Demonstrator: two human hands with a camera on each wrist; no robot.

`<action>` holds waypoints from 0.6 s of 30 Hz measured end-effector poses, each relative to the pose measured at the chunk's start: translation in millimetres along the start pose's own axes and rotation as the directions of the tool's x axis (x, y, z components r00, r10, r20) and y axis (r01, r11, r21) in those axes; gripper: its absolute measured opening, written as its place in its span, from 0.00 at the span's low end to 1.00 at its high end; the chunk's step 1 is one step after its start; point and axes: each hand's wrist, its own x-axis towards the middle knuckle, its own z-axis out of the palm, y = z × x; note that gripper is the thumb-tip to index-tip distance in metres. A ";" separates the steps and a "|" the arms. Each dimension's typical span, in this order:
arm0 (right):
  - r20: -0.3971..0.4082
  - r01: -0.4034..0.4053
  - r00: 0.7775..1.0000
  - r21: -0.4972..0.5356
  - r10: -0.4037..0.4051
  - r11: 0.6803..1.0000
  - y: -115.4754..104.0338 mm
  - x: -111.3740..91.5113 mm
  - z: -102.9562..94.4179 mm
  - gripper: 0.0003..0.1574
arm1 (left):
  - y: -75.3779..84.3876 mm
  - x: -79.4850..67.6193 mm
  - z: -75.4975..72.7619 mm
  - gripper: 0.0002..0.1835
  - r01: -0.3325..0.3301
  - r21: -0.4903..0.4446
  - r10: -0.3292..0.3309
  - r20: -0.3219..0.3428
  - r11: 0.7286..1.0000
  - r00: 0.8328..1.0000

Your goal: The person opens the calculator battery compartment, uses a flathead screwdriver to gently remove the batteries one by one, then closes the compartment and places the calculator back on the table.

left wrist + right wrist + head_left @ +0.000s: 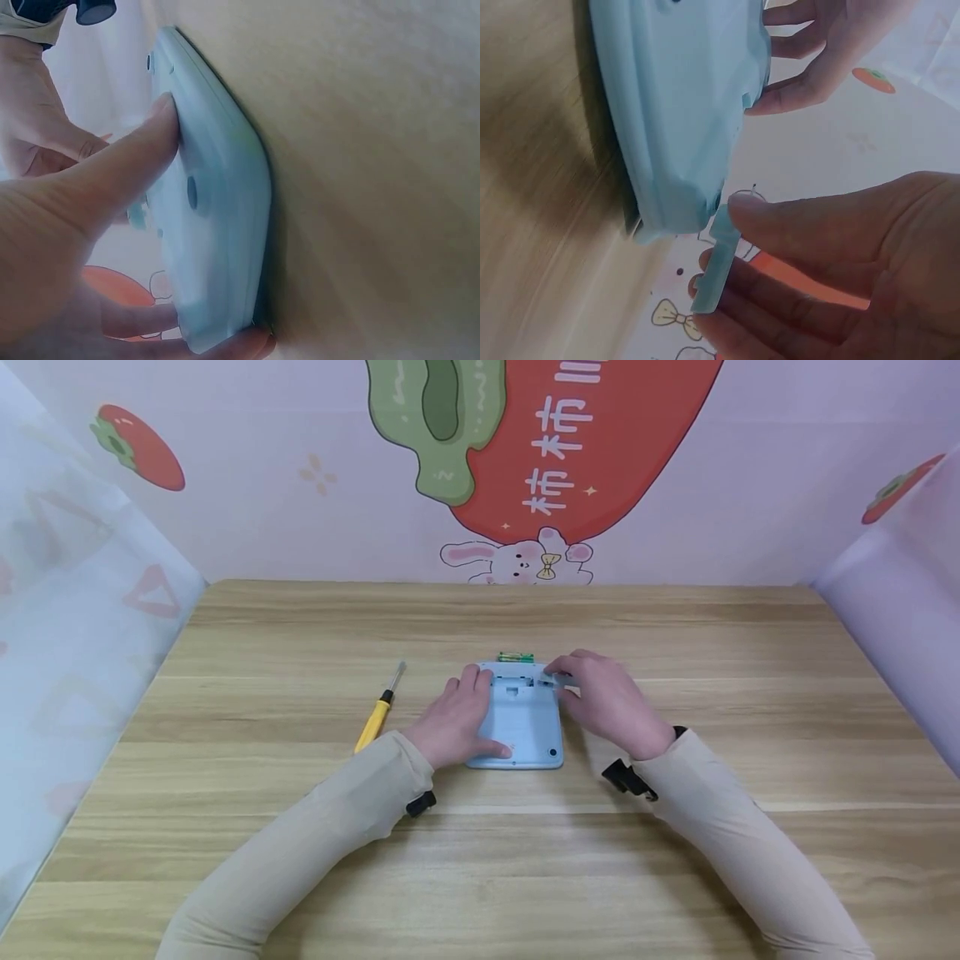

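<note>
A light blue, calculator-shaped device (525, 727) lies on the table with its back and uncovered battery compartment (513, 682) facing up. My left hand (459, 718) holds it at the left, thumb (142, 161) on the back and fingers at the edge. At its far right corner, my right hand (611, 702) pinches a small light blue battery cover (718, 270) between thumb and fingers. The right wrist view shows the cover tilted, its upper end close to the device; whether they touch I cannot tell. Green batteries (516, 657) lie just behind the device.
A screwdriver (375, 718) with a yellow handle lies left of my left hand, its tip pointing away. The wooden table (300, 877) ends at a printed cloth backdrop (262, 527), with more cloth at both sides.
</note>
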 end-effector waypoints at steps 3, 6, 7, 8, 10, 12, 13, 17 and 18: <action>0.005 0.026 1.000 0.002 -0.026 1.000 -3.5 1.1 1.5 0.18 | 0.3 0.4 -0.1 0.55 -0.002 0.009 0.002 0.005 1.000 1.000; 0.009 0.045 0.999 -0.001 -0.045 0.999 -6.8 2.2 2.9 0.18 | 0.2 0.4 0.1 0.55 -0.005 0.019 0.005 0.009 1.000 1.000; 0.010 0.048 0.999 -0.001 -0.048 0.999 -7.8 2.5 3.2 0.18 | 0.2 0.4 0.0 0.55 -0.006 0.021 0.006 0.010 1.000 1.000; 0.010 0.052 0.999 0.000 -0.052 0.999 -8.9 3.0 3.6 0.18 | 0.2 0.4 0.2 0.55 -0.007 0.022 0.007 0.010 1.000 1.000; 0.014 0.056 0.998 0.004 -0.056 0.998 -10.7 3.4 4.3 0.18 | 0.2 0.3 0.2 0.55 -0.008 0.021 0.008 0.010 1.000 1.000; 0.016 0.062 0.998 0.006 -0.062 0.998 -12.4 3.7 4.9 0.18 | 0.3 0.3 0.2 0.55 -0.009 0.018 0.009 0.010 1.000 1.000; 0.017 0.066 0.998 0.006 -0.066 0.998 -13.2 3.9 5.3 0.18 | 0.3 0.3 0.2 0.55 -0.010 0.018 0.010 0.009 1.000 1.000; 0.017 0.097 0.995 0.002 -0.097 0.995 -15.9 5.3 7.5 0.18 | 0.1 0.3 0.3 0.55 -0.011 0.025 0.011 0.007 1.000 1.000; 0.017 0.107 0.994 0.001 -0.106 0.994 -16.4 5.8 8.2 0.18 | 0.0 0.4 0.3 0.55 -0.011 0.028 0.011 0.007 1.000 1.000</action>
